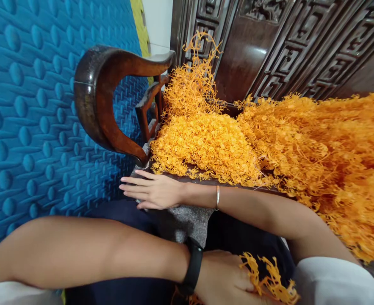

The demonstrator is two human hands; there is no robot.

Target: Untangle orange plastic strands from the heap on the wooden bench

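My left hand, with a black band at the wrist, is low over my lap with its fingers curled. Orange branching plastic pieces stick out past its fingers, and the grip is partly cut off by the lower edge. Crossing above it, my right arm wears a thin silver bracelet. My right hand points left, palm down with fingers spread, over the front edge of a dark wooden seat. Just beyond it lies a heap of small orange plastic pieces.
A larger orange heap spreads along the right. Loose orange strands rise at the back. A curved wooden armrest stands left of the seat, beside blue textured matting. Carved dark wood panels form the back.
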